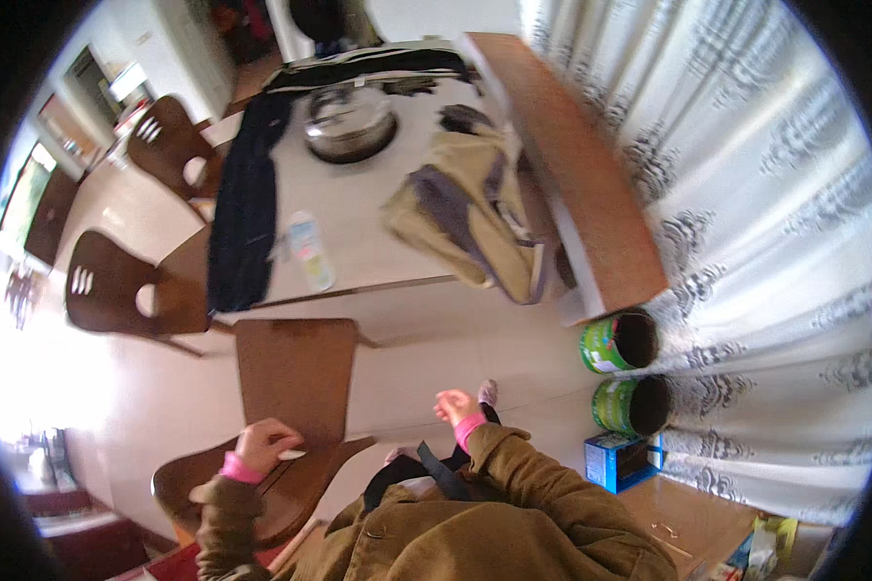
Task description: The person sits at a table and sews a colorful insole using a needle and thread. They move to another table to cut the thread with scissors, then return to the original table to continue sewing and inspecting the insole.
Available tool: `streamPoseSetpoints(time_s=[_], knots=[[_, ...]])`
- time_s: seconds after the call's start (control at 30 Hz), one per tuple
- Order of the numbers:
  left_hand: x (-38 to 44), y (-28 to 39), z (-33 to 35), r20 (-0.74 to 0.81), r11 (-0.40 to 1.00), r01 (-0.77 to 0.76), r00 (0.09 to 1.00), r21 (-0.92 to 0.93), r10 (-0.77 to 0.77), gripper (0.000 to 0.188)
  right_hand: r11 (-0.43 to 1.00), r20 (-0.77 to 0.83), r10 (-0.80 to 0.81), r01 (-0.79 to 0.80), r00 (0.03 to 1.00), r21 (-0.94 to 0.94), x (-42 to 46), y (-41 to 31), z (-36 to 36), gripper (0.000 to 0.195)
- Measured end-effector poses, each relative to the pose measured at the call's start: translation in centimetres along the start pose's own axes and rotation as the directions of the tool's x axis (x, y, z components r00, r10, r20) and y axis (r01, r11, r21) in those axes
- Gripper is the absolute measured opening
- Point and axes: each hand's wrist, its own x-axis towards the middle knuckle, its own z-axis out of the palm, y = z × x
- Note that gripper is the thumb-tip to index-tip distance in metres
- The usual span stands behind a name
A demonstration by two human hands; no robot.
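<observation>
My left hand (260, 446) is over the seat of a brown wooden chair (296, 367), with a small white object (291, 455) at its fingertips. What that object is cannot be made out. My right hand (458, 408) hangs in the air above the floor, fingers loosely curled and slightly apart, with nothing visible in it. Beyond both hands stands a table (349, 210). On it lie a tan and grey garment (458, 210), a white bottle (311, 250) with a printed label, a round shiny metal pot or pan (350, 120) and dark navy trousers (243, 210) along the left edge.
More brown chairs (109, 283) line the table's left side. A long wooden panel (567, 167) runs along its right side, near patterned curtains (741, 218). Two green tins (599, 345) and a blue box (603, 465) stand to the right, beside a wooden surface (690, 508).
</observation>
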Motion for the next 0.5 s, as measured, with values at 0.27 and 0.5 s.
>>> streamPoseSetpoints(time_s=[0.27, 0.5], knots=[[25.6, 0.8, 28.0, 0.096, 0.99, -0.114, 0.99, 0.087, 0.105, 0.018, 0.872, -0.816, -0.037, 0.418, 0.577, 0.256, 14.8, 11.5, -38.6, 0.015], [42.8, -10.9, 37.9, -0.268, 0.973, -0.217, 0.945, -0.078, 0.189, 0.011, 0.14, -0.59, -0.476, -0.606, 0.653, -0.783, 24.7, 12.5, -57.7, 0.018]])
